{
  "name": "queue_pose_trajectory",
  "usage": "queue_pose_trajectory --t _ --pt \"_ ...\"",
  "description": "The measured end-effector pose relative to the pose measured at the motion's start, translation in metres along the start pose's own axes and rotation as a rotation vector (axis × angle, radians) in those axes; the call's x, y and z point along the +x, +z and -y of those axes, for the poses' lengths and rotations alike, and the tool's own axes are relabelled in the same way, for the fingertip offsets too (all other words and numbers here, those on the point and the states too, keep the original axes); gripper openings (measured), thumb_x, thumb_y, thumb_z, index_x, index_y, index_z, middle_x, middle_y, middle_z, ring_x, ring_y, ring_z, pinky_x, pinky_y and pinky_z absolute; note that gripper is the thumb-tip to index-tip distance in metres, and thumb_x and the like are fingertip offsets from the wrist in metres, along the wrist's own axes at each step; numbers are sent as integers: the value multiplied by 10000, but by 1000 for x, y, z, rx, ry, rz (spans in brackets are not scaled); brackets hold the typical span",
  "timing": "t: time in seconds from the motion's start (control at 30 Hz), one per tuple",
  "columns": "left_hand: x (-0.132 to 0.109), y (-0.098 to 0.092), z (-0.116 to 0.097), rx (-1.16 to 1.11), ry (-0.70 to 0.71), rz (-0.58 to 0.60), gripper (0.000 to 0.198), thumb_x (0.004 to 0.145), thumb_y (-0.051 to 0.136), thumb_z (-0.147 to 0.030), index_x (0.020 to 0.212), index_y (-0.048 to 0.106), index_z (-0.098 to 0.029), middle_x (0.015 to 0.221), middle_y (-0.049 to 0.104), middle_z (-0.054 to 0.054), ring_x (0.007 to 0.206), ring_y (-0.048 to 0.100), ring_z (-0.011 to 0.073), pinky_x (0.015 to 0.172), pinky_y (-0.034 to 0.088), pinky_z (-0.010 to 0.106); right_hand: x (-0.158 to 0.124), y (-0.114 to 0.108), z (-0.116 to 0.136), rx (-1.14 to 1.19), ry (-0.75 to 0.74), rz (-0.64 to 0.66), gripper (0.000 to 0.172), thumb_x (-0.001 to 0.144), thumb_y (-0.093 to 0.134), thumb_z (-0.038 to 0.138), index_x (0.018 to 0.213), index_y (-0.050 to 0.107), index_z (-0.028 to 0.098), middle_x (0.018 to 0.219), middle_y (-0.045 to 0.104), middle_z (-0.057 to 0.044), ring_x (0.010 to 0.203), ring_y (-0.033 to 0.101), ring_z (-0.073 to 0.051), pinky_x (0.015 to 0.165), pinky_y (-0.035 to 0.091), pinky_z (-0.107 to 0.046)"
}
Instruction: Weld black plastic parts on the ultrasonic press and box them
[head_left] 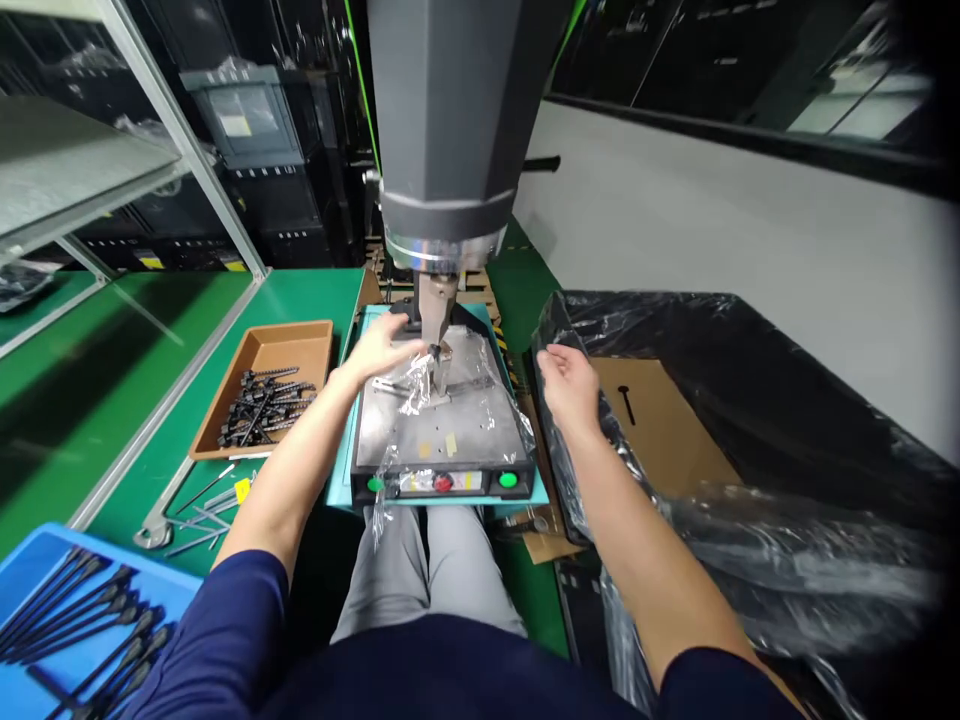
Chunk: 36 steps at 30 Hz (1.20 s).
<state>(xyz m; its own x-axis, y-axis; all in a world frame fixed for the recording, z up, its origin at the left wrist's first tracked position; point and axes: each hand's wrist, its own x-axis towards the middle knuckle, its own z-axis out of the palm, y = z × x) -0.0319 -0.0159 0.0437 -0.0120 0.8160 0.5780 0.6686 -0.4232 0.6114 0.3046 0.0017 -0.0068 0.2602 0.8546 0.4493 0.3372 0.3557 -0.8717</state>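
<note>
Over the plate (457,425) of the press (450,120), the left hand (382,350) hung palm down with its forearm stretched forward from a dark blue sleeve. Its fingers were loosely spread and blurred, close beside the horn (436,300), and nothing showed in its grip. Crumpled clear film (411,385) lay on the plate just under and beside that hand. The right hand (570,385) reached out on the other side of the press with its palm turned inward, its fingers slack and partly open and holding nothing. It hovered at the near edge of the black bag (750,380); whether it touched the bag could not be told.

At the lower left a blue tray (45,560) held long black rods (90,620). Beyond it ran a green tabletop (150,330) under a grey metal shelf (67,170). A brown tray (281,345) just left of the press carried a heap of black notched parts (262,400), with a few thin metal pins (202,500) lying in front of it. Along the front of the press sat a red button (442,483) between two green ones. The person's grey-trousered knees (427,570) were below it. To the right, the bag lined a carton (675,440), where one small black piece (626,405) lay on the cardboard. A white wall (712,220) stood behind.
</note>
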Motion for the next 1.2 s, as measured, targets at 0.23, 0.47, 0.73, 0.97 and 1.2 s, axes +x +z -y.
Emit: queue_pose_trajectory --t 0.23,0.47,0.73,0.97,1.2 --pt "-179 -17 23 -123 -407 -609 272 894 568 -336 1068 668 -153 1065 698 74 1012 660 178 963 515 342 -187 -64 -76 -254 240 161 520 820 577 561 1140 617 153 1144 645 -189 1004 650 -299 865 563 -466" --pt "-315 51 46 -286 -795 -398 496 745 726 -299 1205 611 -151 1255 614 141 1148 605 249 992 497 396 -213 -47 -138 -423 233 234 822 784 560 666 1372 470 99 1334 528 -252 1096 599 -353 905 517 -483" --pt "-313 56 67 -186 -696 -264 624 704 788 -313 1273 559 -198 1243 605 111 1170 578 262 1031 451 426 -197 -38 -144 -439 248 155 779 711 590 703 1223 553 117 1169 642 -226 1083 598 -370 955 453 -498" --pt "-313 65 72 -221 -727 -321 613 696 793 -334 1243 556 -191 1218 607 106 1141 585 249 1029 455 422 -191 -34 -146 -472 287 129 786 668 584 747 1162 571 135 1129 656 -220 1048 608 -372 923 465 -485" --pt "-309 54 63 -195 -721 -280 619 701 791 -347 1255 562 -194 1248 605 111 1180 573 264 1080 420 460 -196 -34 -145 -441 259 114 829 699 554 766 1225 559 125 1203 623 -236 1110 586 -376 964 451 -499"
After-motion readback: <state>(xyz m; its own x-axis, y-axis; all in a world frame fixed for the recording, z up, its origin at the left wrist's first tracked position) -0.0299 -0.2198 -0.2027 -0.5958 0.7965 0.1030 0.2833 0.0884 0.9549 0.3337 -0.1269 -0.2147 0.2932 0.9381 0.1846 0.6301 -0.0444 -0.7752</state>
